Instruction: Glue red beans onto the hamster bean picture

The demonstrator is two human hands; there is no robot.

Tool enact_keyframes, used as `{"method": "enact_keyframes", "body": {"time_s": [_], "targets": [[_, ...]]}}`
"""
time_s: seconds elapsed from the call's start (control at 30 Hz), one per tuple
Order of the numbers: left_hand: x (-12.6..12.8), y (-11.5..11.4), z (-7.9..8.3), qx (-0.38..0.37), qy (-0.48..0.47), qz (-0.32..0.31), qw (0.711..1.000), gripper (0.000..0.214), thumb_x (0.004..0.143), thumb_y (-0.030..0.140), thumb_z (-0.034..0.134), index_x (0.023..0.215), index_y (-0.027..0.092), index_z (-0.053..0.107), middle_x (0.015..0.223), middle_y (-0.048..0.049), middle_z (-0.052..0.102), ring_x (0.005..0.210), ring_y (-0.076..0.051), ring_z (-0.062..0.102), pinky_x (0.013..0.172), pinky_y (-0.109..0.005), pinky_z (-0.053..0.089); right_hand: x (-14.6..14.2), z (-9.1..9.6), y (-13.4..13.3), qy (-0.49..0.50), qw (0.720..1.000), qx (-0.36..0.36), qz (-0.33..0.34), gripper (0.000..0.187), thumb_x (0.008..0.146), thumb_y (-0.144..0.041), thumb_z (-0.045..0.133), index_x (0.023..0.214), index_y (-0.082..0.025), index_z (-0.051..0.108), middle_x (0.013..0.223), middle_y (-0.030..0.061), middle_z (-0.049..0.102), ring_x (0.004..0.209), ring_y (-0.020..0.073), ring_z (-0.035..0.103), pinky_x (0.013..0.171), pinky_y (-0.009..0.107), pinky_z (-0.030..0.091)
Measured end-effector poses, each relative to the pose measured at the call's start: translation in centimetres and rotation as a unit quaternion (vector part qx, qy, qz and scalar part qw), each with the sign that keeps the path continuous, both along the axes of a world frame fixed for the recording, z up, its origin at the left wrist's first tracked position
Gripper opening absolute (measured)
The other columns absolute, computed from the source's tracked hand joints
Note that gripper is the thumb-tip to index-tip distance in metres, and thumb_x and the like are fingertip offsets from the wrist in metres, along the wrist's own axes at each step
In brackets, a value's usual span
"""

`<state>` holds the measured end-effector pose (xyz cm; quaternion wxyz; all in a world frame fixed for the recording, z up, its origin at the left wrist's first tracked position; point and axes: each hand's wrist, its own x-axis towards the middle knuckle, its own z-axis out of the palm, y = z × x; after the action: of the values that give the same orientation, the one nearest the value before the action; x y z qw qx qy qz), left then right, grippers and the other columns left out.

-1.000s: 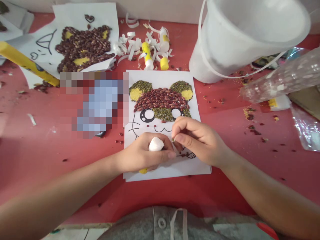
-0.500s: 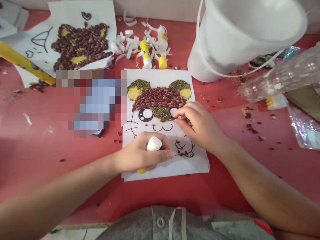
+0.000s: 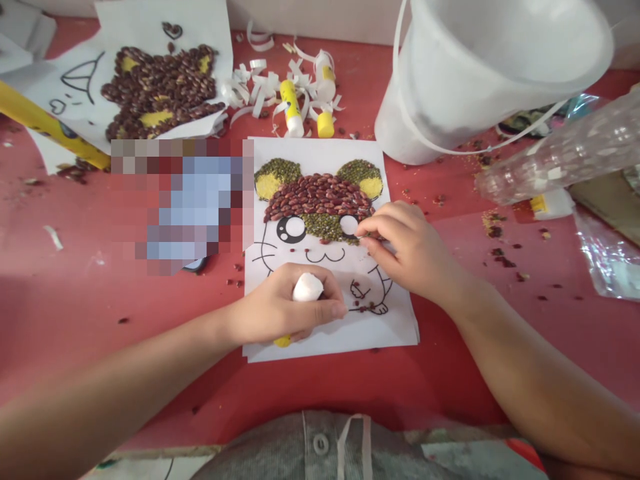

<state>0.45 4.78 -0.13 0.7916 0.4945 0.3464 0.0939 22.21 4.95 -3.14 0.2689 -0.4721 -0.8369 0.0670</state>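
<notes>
A glue stick is wrapped in my left hand, its white tip upward and a bit of yellow showing below my fingers. That hand rests over the lower part of the hamster drawing. Red beans cover the hamster's forehead; green beans fill the ears' outer parts and the patch between the eyes, with yellow grains inside the ears. My right hand is at the drawing's right eye, thumb and fingertips nearly together in a pinch. Whatever they hold is too small to make out.
A white bucket stands at the back right beside a clear plastic bottle. Paper shavings and a yellow glue stick lie behind the drawing. Another bean picture is at the back left, near a blurred phone-like object. Loose beans dot the red table.
My right hand has shifted slightly right, off the right eye, uncovering more of it and some green beans beneath. My left hand keeps its hold on the glue stick.
</notes>
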Motion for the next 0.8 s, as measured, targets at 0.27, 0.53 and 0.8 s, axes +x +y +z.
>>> {"method": "enact_keyframes", "body": {"time_s": [0.27,0.53,0.8], "targets": [[-0.1,0.0,-0.1,0.001,-0.013,0.000,1.000,0.020,0.076,0.029,0.064,0.066,0.016,0.053,0.040,0.0072,0.044,0.033,-0.005,0.040,0.032,-0.016,0.032,-0.1,0.5,0.0,0.064,0.998,-0.001,0.004,0.016,0.083,-0.011,0.048,0.088,-0.023,0.058,0.079,0.0035,0.056,0.076,0.0182,0.054,0.069,0.034,0.045],[0.0,0.2,-0.8,-0.151,-0.120,0.101,0.976,0.012,0.070,0.022,0.068,0.070,0.014,0.058,0.048,0.0054,0.052,0.036,-0.005,0.044,0.034,-0.015,0.034,-1.1,1.9,-1.1,0.226,0.970,-0.004,-0.085,0.013,0.088,-0.017,0.047,0.090,-0.023,0.058,0.083,0.0043,0.059,0.076,0.0170,0.057,0.069,0.034,0.047],[0.2,0.8,-1.4,-0.267,-0.251,0.199,0.909,0.038,0.071,0.025,0.057,0.105,0.008,0.065,0.100,-0.0118,0.071,0.101,-0.021,0.064,0.094,-0.029,0.047,-2.5,2.3,-1.9,0.223,0.974,-0.021,0.027,0.016,0.084,-0.011,0.050,0.090,-0.022,0.059,0.083,0.0044,0.060,0.077,0.0166,0.057,0.067,0.033,0.048]]}}
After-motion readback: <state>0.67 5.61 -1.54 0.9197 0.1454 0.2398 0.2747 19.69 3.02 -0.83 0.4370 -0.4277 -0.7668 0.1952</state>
